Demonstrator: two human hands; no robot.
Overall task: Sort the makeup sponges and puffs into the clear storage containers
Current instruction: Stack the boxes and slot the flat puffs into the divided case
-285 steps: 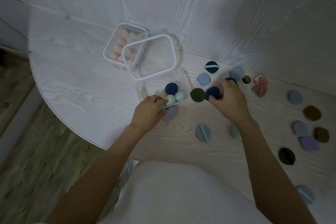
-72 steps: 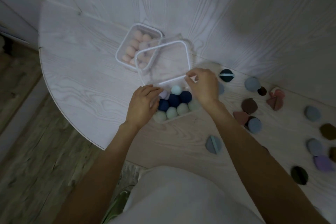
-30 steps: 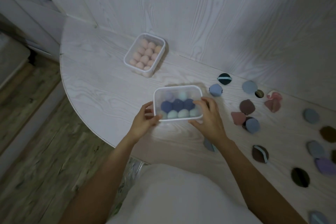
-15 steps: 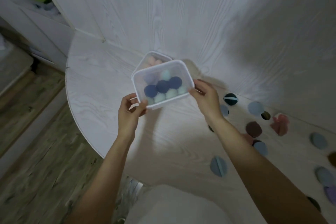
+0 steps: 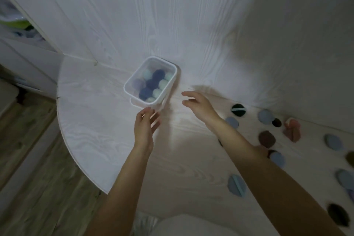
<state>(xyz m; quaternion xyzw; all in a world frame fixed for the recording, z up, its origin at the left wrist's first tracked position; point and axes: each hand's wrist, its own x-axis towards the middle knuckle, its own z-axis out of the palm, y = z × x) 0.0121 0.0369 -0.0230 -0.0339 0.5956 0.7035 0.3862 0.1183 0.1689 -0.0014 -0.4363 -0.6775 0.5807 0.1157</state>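
Hands (image 5: 145,126) (image 5: 199,104) open — lidded container (image 5: 150,80) stacked, untouched.

A clear box (image 5: 151,80) of blue sponges (image 5: 151,83) sits stacked on another box. Both hands (image 5: 144,127) (image 5: 199,104) are open near it.

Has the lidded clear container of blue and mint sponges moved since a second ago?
Yes. The lidded clear container went from the table's near middle back toward the wall, onto the pink-sponge container.
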